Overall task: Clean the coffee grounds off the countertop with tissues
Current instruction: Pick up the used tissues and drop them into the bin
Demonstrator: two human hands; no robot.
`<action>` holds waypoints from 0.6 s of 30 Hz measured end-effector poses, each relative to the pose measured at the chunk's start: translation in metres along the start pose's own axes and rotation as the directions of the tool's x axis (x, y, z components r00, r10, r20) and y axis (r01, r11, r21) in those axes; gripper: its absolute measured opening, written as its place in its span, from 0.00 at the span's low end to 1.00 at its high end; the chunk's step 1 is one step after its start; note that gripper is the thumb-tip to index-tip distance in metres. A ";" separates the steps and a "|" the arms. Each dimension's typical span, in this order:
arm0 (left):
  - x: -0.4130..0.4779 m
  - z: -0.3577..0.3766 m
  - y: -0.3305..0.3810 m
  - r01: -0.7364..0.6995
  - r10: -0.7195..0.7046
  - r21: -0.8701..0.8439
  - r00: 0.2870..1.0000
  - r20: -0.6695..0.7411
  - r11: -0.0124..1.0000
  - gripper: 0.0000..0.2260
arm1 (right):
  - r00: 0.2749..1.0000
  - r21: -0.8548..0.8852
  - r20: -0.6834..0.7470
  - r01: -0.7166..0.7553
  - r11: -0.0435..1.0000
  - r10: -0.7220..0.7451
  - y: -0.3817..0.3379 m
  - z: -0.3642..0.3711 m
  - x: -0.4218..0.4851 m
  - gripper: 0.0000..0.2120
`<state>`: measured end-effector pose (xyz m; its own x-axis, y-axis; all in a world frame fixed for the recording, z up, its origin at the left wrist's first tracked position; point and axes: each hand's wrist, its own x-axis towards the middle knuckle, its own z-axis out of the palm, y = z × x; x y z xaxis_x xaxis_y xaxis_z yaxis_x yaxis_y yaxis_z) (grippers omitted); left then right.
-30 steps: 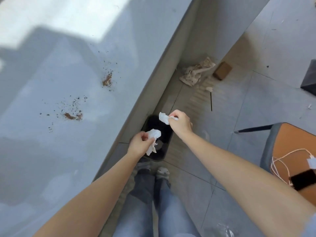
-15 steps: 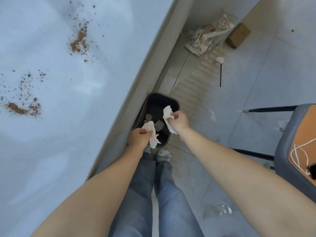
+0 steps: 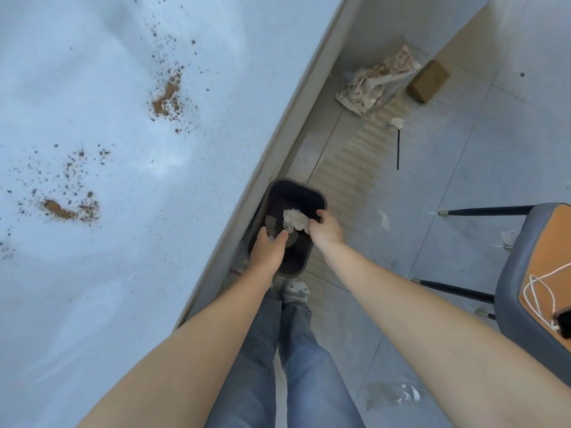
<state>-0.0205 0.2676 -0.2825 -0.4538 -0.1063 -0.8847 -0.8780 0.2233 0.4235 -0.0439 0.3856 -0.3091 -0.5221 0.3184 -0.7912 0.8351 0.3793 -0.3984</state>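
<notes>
At the left of the frame lies the pale tabletop, where you see two brown patches of coffee grounds, one at upper centre-left and one at middle left, each ringed by scattered specks. Just right of the tabletop's edge, near the frame's centre, a dark waste bin stands on the tiled floor. Your left hand reaches over the bin's near left rim, its fingers spread loosely and holding nothing visible. Inside the bin, between your two hands, a crumpled tissue lies with other scraps around it; whether it touches either hand cannot be told. Your right hand hovers over the bin's right rim, fingers slackly parted, with nothing clearly in its grasp. Below the bin your jeans and one shoe show. At upper right a crumpled cloth and a small brown block lie on the floor. At the right edge stands a chair with a white cable on its seat.
</notes>
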 end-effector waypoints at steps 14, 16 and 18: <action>-0.098 0.001 0.078 -0.399 0.393 0.029 0.912 0.114 0.917 0.30 | 0.868 -0.066 -0.242 0.432 0.899 -0.435 -0.049 -0.073 -0.084 0.24; -0.121 -0.002 0.096 -0.499 0.493 0.036 0.863 0.107 0.866 0.30 | 0.812 -0.087 -0.258 0.520 0.850 -0.524 -0.065 -0.091 -0.102 0.24; -0.144 -0.009 0.112 -0.600 0.596 0.052 0.800 0.071 0.798 0.30 | 0.749 -0.141 -0.256 0.597 0.790 -0.612 -0.082 -0.108 -0.120 0.24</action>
<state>-0.0547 0.2995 -0.1059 -0.8756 0.1170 -0.4686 -0.4206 0.2925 0.8588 -0.0684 0.4105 -0.1312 -0.9459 0.2289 -0.2299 0.3235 0.6123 -0.7214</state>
